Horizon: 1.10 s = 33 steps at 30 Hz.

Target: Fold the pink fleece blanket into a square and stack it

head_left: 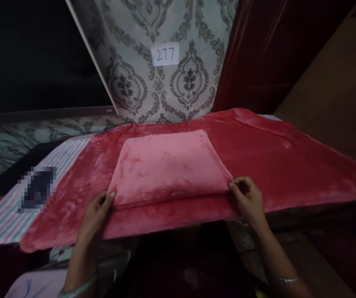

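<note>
A folded pink plush cloth lies flat in the middle of a red plush blanket. My left hand pinches its near left corner between thumb and fingers. At the near right corner, my right hand grips the edge the same way, thumb on top and fingers curled. The near edge of the cloth runs fairly straight between the two hands. Part of the fingers on each hand is hidden under or behind the cloth.
Striped cloth shows at the left under the blanket, with a blurred dark object on it. Patterned wallpaper stands behind, bearing a paper marked 277. A large dark screen is at the left, a dark red panel at the right.
</note>
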{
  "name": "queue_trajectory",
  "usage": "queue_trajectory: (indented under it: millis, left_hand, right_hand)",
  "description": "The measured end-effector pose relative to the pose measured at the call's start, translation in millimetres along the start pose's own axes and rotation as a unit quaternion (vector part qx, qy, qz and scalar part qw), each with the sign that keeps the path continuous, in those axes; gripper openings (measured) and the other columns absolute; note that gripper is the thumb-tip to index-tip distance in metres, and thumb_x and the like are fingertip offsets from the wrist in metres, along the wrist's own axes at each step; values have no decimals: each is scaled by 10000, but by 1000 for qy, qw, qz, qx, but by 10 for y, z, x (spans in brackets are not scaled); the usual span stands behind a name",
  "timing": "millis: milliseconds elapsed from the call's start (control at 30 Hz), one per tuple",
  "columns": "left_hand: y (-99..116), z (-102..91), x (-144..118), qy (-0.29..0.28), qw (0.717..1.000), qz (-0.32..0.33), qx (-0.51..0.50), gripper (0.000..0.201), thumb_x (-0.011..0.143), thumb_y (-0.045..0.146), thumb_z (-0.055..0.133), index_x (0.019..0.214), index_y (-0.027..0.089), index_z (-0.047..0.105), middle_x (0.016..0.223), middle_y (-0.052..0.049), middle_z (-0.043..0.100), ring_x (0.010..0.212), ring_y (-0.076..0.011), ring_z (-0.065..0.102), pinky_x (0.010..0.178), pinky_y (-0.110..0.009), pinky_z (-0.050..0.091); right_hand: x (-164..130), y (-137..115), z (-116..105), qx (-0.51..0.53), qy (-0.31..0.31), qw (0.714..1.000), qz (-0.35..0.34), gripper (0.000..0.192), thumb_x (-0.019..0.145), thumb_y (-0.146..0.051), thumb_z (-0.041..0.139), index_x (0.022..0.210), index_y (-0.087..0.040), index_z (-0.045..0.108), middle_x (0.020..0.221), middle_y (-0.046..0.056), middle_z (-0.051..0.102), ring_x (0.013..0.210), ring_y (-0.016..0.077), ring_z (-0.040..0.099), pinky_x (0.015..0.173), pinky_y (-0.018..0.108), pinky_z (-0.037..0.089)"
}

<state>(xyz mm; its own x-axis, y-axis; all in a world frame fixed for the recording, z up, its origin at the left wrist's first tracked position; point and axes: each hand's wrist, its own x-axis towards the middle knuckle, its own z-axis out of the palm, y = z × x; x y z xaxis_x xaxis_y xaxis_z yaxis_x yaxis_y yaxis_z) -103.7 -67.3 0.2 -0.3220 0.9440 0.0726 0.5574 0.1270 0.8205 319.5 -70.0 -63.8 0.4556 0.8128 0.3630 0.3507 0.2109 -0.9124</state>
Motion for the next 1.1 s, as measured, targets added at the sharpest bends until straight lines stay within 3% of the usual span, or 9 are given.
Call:
queue_trajectory:
  millis: [167,233,300,367,467,600,833,1100]
  left_hand:
    - [-177,15,28,6,1000,24,4,516,753,697,555,725,183,593,678,7,567,664,-163,534,604,-266,451]
    - [-143,-5,45,56,997,46,28,487,808,642,508,831,171,633,792,-34,646,754,-196,599,693,-299,499]
    - [-4,18,64,123,984,111,68,483,874,567,452,1024,156,659,1023,-101,705,954,-243,648,856,-362,524]
    - [210,120,87,144,960,202,130,507,926,491,410,1229,148,626,1285,-154,658,1213,-281,593,1049,-435,458]
    - [528,393,124,70,927,280,237,571,959,452,411,1442,163,510,1560,-164,456,1478,-320,356,1210,-542,259]
    - [653,726,175,-12,894,280,349,689,929,559,504,1525,220,440,1667,-147,255,1546,-391,159,1212,-663,122]
    - [374,879,229,-54,884,261,384,770,900,622,542,1561,259,386,1669,-130,253,1540,-430,137,1190,-702,133]
    - [363,923,211,-59,884,253,389,774,883,627,563,1549,263,412,1667,-142,248,1537,-434,149,1186,-710,127]
  right_hand:
    - [39,106,-89,-38,-38,998,-15,339,797,-566,665,791,-238,578,726,9,606,656,187,564,622,321,478]
    - [47,-50,-111,-104,-9,992,-71,310,845,-524,633,921,-225,640,887,68,665,808,239,614,742,387,510]
    - [57,-308,-40,-164,-5,974,-159,349,900,-483,586,1116,-221,667,1120,124,672,1058,300,603,940,480,479]
    - [74,-582,153,-197,-70,948,-239,406,945,-449,532,1283,-252,641,1330,123,614,1281,329,508,1105,538,366]
    - [108,-831,573,-253,-197,905,-278,491,967,-429,522,1449,-337,542,1577,47,431,1479,360,294,1193,608,211]
    - [139,-749,973,-317,-269,867,-273,558,957,-509,559,1495,-378,494,1630,36,361,1522,420,173,1166,700,166]
    - [64,-469,1006,-332,-290,859,-260,605,942,-539,584,1513,-372,473,1640,43,335,1521,431,187,1164,694,180]
    - [40,-434,1032,-330,-293,857,-267,593,952,-506,580,1515,-352,475,1633,56,345,1520,429,192,1162,686,193]
